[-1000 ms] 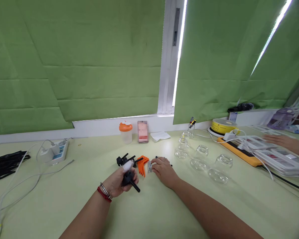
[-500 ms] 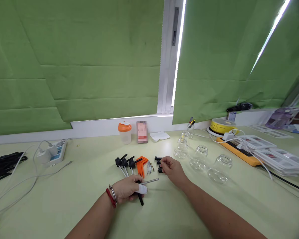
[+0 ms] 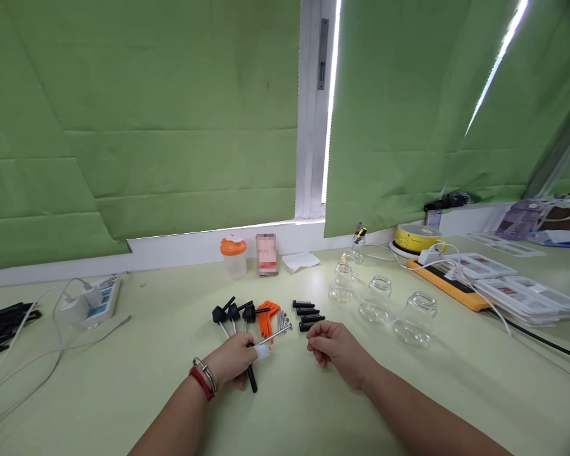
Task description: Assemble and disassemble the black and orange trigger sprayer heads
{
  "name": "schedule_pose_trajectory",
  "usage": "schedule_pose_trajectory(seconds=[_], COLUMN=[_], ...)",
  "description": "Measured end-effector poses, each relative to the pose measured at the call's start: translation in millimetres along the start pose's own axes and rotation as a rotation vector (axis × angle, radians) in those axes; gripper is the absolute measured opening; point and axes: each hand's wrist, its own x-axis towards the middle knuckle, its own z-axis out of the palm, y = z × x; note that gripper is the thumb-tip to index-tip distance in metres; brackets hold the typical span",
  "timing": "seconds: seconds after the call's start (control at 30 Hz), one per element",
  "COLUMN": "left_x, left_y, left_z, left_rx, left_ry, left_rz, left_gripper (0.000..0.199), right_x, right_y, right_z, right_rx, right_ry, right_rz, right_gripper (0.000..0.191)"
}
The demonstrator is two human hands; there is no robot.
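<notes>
My left hand (image 3: 237, 360) is wrapped round a black-handled part with a metal rod (image 3: 275, 334), whose tip points up and right. My right hand (image 3: 335, 345) has its fingers curled together just below a stack of black ribbed pieces (image 3: 306, 311); whatever its fingertips hold, if anything, is hidden. Beyond my left hand lie several black-headed parts with metal rods (image 3: 232, 311). Orange curved pieces (image 3: 265, 322) rest beside them, and small metal screws (image 3: 282, 320) lie between these and the black ribbed pieces.
Clear glass jars (image 3: 414, 320) stand at the right. Behind are an orange-lidded cup (image 3: 234, 256), a pink box (image 3: 266, 254) and white paper (image 3: 301, 261). A power strip (image 3: 102, 303) with cables lies left; an orange-edged strip (image 3: 449, 285) and stacked white cards (image 3: 517, 296) lie right.
My right hand has drawn back toward me from the black ribbed pieces, which show more fully. The rod in my left hand now tilts further upward. The view has shifted slightly.
</notes>
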Motion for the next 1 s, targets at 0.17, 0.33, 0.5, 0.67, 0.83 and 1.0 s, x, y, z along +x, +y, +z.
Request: schedule_pose_trajectory(seconds=[0.17,0.33,0.5,0.67,0.83,1.0], left_x=[-3.4,-0.3,-0.6,0.7,0.1,-6.1], left_y=[0.7,-0.9,2.4,4.6,-5.1,-16.9], left_z=[1.4,7.0,9.9,13.8,14.1,8.5], left_rx=[0.051,0.101,0.136,0.108,0.141,0.126], left_ry=[-0.010,-0.030,-0.019,0.001,0.022,-0.056], left_rz=[0.041,0.058,0.020,-0.010,0.049,0.217], left_gripper=[0.033,0.034,0.045,0.048,0.045,0.035], right_x=[4.1,9.1,11.1,11.9,14.3,15.5], right_y=[13.2,14.5,15.3,19.7,25.7,29.9], right_z=[2.2,4.1,6.7,11.1,12.3,11.0], right_rx=[0.030,0.020,0.055,-0.018,-0.045,-0.034], right_ry=[-0.021,-0.054,-0.147,-0.083,-0.129,-0.134], right_rz=[0.042,0.000,-0.057,-0.072,-0.091,-0.089], right_gripper=[0.018,0.021,0.024,0.023,0.020,0.018])
